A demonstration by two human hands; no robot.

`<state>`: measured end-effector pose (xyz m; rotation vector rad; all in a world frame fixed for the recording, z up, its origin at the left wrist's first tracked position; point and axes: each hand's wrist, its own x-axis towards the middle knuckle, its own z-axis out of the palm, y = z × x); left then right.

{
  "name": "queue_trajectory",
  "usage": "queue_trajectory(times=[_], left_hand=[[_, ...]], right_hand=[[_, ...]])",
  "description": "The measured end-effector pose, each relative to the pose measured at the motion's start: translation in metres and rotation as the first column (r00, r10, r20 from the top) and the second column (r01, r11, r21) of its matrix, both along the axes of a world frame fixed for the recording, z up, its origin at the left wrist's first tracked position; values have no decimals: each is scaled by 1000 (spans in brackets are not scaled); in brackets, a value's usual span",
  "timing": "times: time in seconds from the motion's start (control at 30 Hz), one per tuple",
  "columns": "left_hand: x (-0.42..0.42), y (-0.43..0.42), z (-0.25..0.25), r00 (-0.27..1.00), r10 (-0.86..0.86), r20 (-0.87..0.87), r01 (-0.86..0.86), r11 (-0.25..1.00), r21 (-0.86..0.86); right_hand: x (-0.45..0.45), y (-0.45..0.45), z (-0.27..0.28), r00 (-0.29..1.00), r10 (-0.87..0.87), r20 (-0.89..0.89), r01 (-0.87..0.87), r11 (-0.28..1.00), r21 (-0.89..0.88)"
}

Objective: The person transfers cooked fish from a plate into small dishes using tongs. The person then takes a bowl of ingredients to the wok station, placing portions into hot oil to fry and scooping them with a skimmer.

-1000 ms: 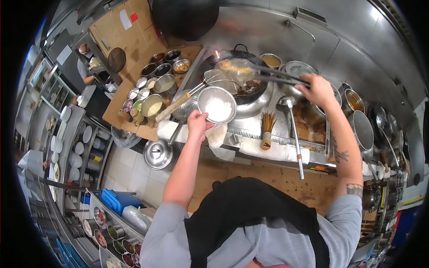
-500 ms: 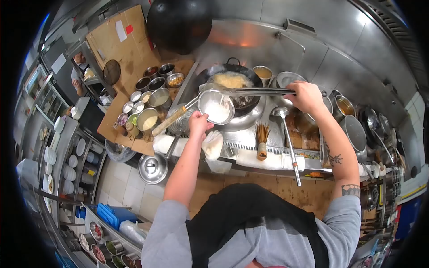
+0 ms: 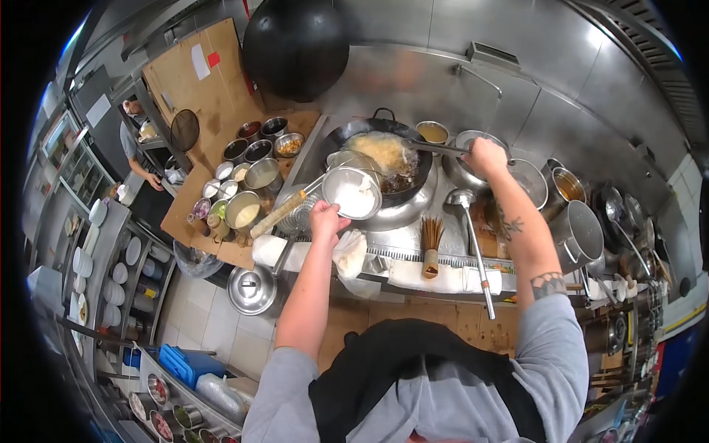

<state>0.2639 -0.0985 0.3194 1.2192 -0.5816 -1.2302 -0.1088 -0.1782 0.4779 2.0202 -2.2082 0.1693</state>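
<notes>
My left hand [image 3: 326, 221] grips the rim of a metal bowl [image 3: 353, 193] with white pieces inside, held over the front left of the wok [image 3: 422, 177]. My right hand [image 3: 487, 156] is closed round long dark tongs [image 3: 436, 147], whose tips reach into the wok. Pale golden food [image 3: 380, 150] bubbles in oil there. Behind the bowl, a wire strainer with a wooden handle [image 3: 279, 213] lies at the wok's left side, partly hidden.
Sauce and ingredient containers [image 3: 244, 210] stand at the left. A bamboo brush [image 3: 431, 251] and a ladle [image 3: 475, 251] lie in front of the wok; pots [image 3: 578, 235] stand right. A lidded pot [image 3: 252, 289] sits lower left. Another person [image 3: 135, 151] stands far left.
My right hand has moved the tongs from above the bowl to the right part of the wok, and the tips are lower. The food in the wok bubbles over a wider area.
</notes>
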Motion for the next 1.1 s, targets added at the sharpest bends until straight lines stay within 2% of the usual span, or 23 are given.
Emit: queue_trajectory(times=[0.13, 0.27, 0.33, 0.4, 0.5, 0.67, 0.73, 0.83, 0.93, 1.1], left_hand=[[1, 6, 6, 1000, 15, -6, -15, 1000, 6], [4, 9, -9, 999, 8, -32, -8, 1000, 20], [6, 10, -2, 999, 5, -45, -4, 1000, 18], [1, 13, 7, 999, 41, 18, -41, 999, 25], [2, -8, 12, 993, 8, 117, -5, 1000, -22], [-10, -46, 45, 934, -98, 345, 118, 992, -38], [-17, -54, 49, 914, -135, 384, 160, 986, -36], [-16, -69, 39, 943, -135, 305, 135, 991, 21], [-12, -76, 32, 958, -115, 262, 108, 993, 41], [-8, -77, 31, 971, -95, 221, 85, 995, 54]], right_hand=[[7, -10, -23, 990, -108, 86, 109, 994, -13], [12, 15, 2, 992, -96, 80, 102, 993, -65], [9, 33, 21, 998, 32, 63, -22, 989, -146], [5, 48, 38, 982, 186, 34, -174, 958, -226], [12, 80, 77, 902, 429, -44, -429, 885, -178], [31, 77, 67, 795, 508, -332, -547, 837, -28], [33, 65, 51, 825, 465, -321, -499, 866, -28], [29, 64, 50, 861, 411, -300, -460, 880, -116], [14, 64, 64, 899, 386, -206, -424, 884, -195], [-1, 35, 79, 962, 246, -122, -266, 945, -190]])
